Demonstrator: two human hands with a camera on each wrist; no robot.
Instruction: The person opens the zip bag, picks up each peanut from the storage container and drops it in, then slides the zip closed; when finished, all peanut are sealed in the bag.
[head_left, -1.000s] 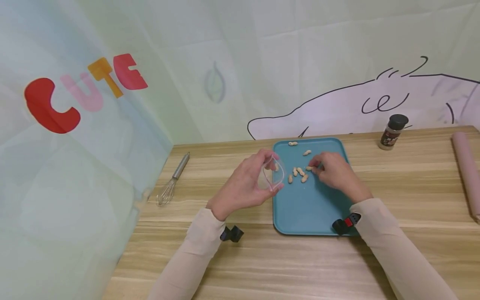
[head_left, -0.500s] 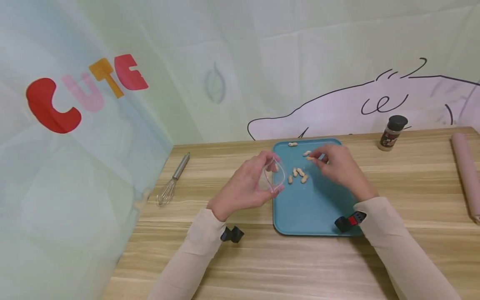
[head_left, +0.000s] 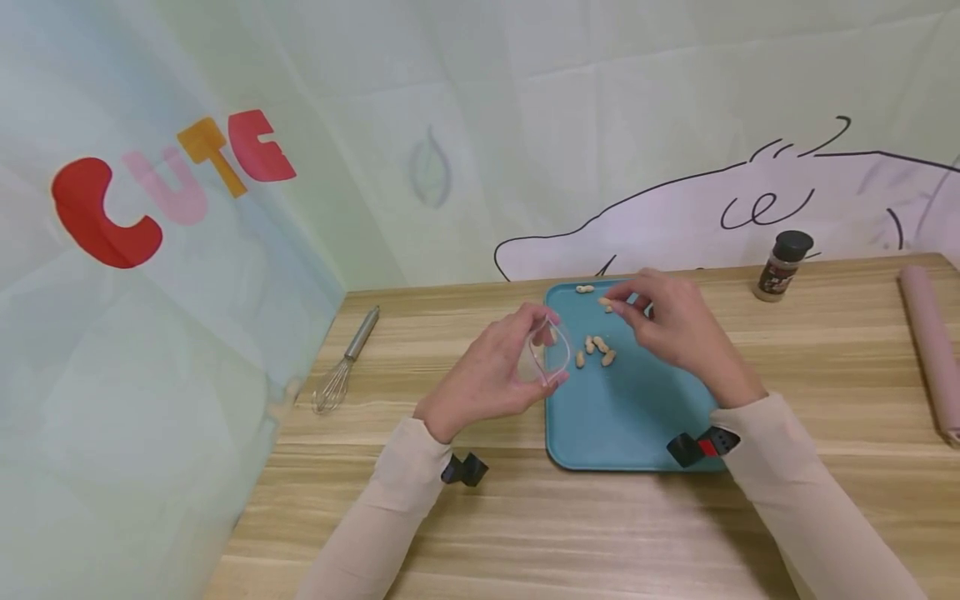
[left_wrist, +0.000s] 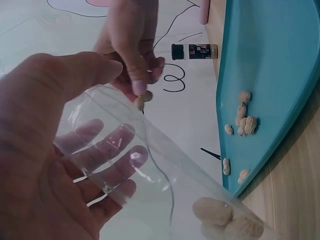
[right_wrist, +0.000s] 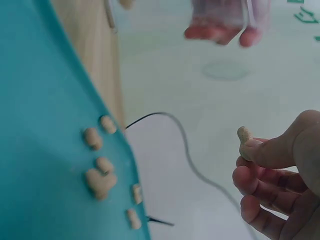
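Note:
My left hand (head_left: 487, 367) grips a clear plastic bag (left_wrist: 165, 170), its mouth spread between thumb and fingers above the left edge of a blue tray (head_left: 630, 437). Inside the bag, a few peanuts (left_wrist: 212, 211) show at the bottom in the left wrist view. Thumb and fingertips of my right hand (head_left: 671, 325) pinch one peanut (right_wrist: 244, 142), held in the air over the tray's far part, to the right of the bag's mouth. Several loose peanuts (head_left: 608, 358) lie on the tray, most of them clustered near its middle and one by the far edge.
A whisk (head_left: 341, 367) lies on the wooden table (head_left: 480, 533) to the left. At the back right stands a black-capped seasoning jar (head_left: 782, 267), and a pinkish roll (head_left: 930, 350) lies at the far right. Printed cloth hangs behind the table and along its left side.
My right hand has picked up a peanut from the tray's middle and raised it, away from me and slightly left. My left hand and the bag have stayed almost still.

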